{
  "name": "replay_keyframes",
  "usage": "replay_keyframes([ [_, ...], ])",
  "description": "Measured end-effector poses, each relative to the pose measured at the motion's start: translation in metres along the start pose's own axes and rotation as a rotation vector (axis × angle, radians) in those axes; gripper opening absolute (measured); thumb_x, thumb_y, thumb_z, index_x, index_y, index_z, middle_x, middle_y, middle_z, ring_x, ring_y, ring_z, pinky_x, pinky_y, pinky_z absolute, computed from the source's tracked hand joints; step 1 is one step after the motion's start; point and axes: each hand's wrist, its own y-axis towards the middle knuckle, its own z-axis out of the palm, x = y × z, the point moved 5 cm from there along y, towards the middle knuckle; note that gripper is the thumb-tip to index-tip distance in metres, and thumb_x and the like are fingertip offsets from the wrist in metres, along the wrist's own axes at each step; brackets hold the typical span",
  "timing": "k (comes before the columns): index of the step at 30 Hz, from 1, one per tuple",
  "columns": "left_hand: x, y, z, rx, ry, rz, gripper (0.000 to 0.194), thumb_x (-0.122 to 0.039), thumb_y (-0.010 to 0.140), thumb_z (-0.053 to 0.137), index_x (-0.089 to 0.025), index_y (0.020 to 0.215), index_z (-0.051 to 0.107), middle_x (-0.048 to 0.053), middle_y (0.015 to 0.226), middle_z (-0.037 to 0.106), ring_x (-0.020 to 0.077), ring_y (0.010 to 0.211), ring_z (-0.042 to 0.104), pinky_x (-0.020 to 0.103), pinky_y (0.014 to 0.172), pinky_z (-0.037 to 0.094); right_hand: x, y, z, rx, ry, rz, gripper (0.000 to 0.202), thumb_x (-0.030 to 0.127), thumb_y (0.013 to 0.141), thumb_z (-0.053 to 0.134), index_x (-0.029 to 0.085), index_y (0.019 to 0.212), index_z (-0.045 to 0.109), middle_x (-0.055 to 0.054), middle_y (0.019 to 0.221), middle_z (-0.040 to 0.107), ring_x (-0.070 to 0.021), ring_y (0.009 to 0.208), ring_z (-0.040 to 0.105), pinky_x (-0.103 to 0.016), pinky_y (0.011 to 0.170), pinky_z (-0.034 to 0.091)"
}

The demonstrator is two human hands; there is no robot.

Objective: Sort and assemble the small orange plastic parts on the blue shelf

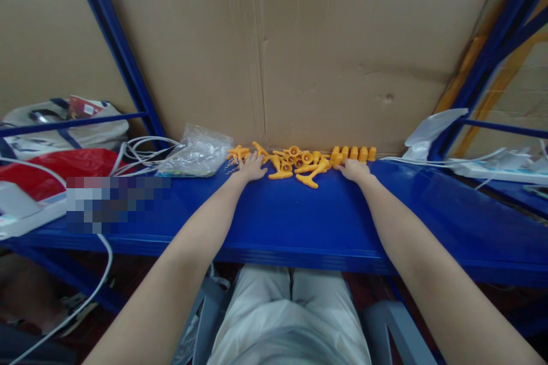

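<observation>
Yellow T-shaped handles [315, 173], blocky pieces [353, 153], cardboard [334, 57]

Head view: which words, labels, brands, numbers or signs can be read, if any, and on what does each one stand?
No text can be read.
White label on the red item: too small and blurred to read.
Yellow parts: no lettering can be made out.

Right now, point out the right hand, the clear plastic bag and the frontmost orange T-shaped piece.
Right hand [355, 170], head view: back of the hand.
Clear plastic bag [201, 151], head view: crinkled middle.
Orange T-shaped piece [317, 171], head view: its stem.
</observation>
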Motion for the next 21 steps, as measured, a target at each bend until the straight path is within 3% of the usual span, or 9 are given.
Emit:
replay_keyframes([
  [8, -0.007, -0.005, -0.005, 0.037, 0.089, 0.002, 0.060, -0.041, 0.098, 0.047, -0.024, 0.156, 0.046, 0.011, 0.174, 0.020, 0.0358, 0.160, 0.020, 0.062, 0.126, 0.022, 0.010, -0.007, -0.002, 0.025, -0.119, 0.032, 0.052, 0.034, 0.107, 0.040, 0.002, 0.141, 0.062, -0.029, 0.138, 0.064, -0.0334, 0.135, 0.059, -0.041, 0.110, 0.044],
  [21, -0.009, -0.005, -0.010, -0.086, 0.003, 0.040, 0.048, -0.028, 0.093, 0.051, -0.020, 0.139, 0.064, 0.012, 0.161, 0.048, 0.0380, 0.150, 0.041, 0.064, 0.122, 0.031, 0.011, -0.009, -0.005, 0.001, -0.135, 0.046, 0.055, 0.026, 0.103, 0.037, 0.001, 0.148, 0.054, -0.028, 0.142, 0.062, -0.0335, 0.135, 0.059, -0.042, 0.111, 0.045],
])
